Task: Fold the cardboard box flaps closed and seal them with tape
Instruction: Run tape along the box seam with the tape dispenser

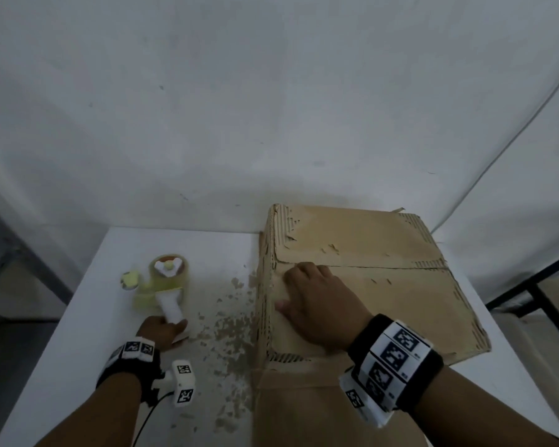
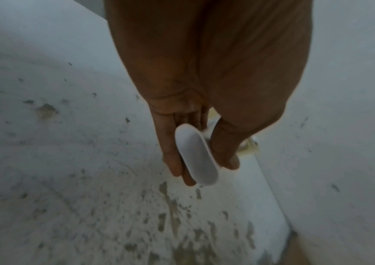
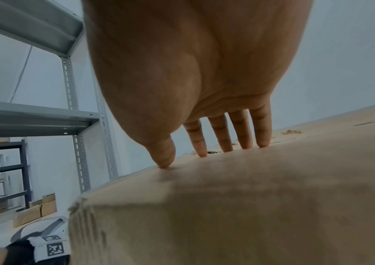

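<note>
A worn brown cardboard box stands on the right half of the white table, its top flaps folded down with a seam across the middle. My right hand presses on the near flap by the left edge, its fingertips and thumb touching the cardboard box. Left of the box lies a tape dispenser with a yellow-green frame and a roll of clear tape. My left hand holds its white handle between fingers and thumb.
Brown cardboard crumbs litter the table between dispenser and box. A white wall rises right behind the table. Grey metal shelving stands to the left, with small boxes low beside it. A dark frame stands at the right.
</note>
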